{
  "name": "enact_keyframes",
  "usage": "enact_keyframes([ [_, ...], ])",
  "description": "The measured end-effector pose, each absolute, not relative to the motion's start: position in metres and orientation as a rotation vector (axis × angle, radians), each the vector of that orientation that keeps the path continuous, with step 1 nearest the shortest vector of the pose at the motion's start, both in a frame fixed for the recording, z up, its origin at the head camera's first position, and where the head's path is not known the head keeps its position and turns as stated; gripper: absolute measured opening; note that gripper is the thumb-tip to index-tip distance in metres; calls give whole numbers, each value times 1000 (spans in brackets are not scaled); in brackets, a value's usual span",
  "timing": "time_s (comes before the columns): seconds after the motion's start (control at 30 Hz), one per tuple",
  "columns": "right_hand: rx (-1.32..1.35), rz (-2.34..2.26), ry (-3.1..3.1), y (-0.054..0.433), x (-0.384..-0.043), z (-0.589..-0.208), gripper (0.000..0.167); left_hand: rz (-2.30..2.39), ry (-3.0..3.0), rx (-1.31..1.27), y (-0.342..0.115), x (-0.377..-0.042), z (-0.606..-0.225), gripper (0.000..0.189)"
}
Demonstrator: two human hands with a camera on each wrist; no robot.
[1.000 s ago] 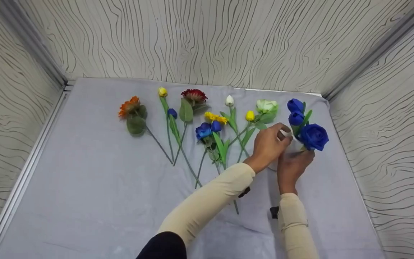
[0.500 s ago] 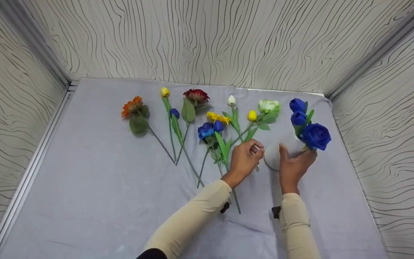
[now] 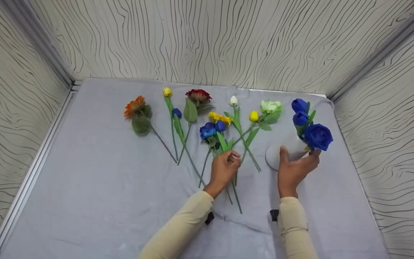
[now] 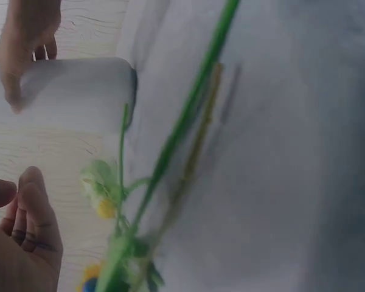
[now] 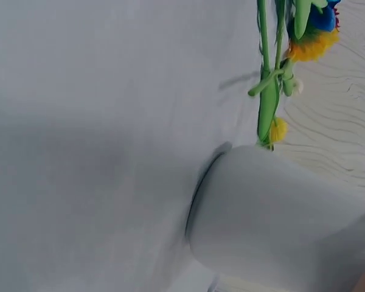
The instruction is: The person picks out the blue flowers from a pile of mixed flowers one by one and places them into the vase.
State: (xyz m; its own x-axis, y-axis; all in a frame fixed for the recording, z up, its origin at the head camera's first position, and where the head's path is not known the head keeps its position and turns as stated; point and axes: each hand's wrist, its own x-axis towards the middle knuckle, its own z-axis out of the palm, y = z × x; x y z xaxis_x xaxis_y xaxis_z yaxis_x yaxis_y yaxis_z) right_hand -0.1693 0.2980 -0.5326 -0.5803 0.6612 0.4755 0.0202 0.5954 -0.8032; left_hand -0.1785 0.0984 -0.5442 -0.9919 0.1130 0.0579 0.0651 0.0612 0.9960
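Note:
My right hand [image 3: 295,174] grips the white vase [image 3: 294,145] near its rim, thumb on the near side. The vase stands upright on the cloth, and its pale wall [image 5: 274,213] fills much of the right wrist view. In it are a large blue rose [image 3: 318,136] and two blue tulips [image 3: 299,105]. My left hand [image 3: 223,171] hovers over the stems of the middle bunch, fingers loosely bent; the left wrist view shows nothing between thumb and fingers [image 4: 39,213]. Nearest to it lie a blue-turquoise rose [image 3: 207,130], a blue tulip [image 3: 220,125] and a yellow daisy [image 3: 219,117].
Right of the bunch lie a white tulip [image 3: 233,100], a yellow tulip [image 3: 253,116] and a pale green flower [image 3: 271,107]. Leftward are an orange flower [image 3: 135,107], another yellow tulip [image 3: 167,92], a blue tulip [image 3: 176,113] and a red flower [image 3: 198,95]. Patterned walls [image 3: 207,43] enclose the table.
My left hand has moved away from the vase, leftward and nearer me, to over the middle bunch's stems. The right hand has stayed at the vase.

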Motion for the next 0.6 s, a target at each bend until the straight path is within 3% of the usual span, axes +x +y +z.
enact_keyframes([
  [0.2, -614, 1141, -1880, 264, -150, -532, 89, 2074, 2345, 84, 77, -176, -560, 9],
  [0.6, -410, 1175, -2069, 209, -130, -565, 75, 1985, 2479, -192, 48, -170, -580, 13],
])
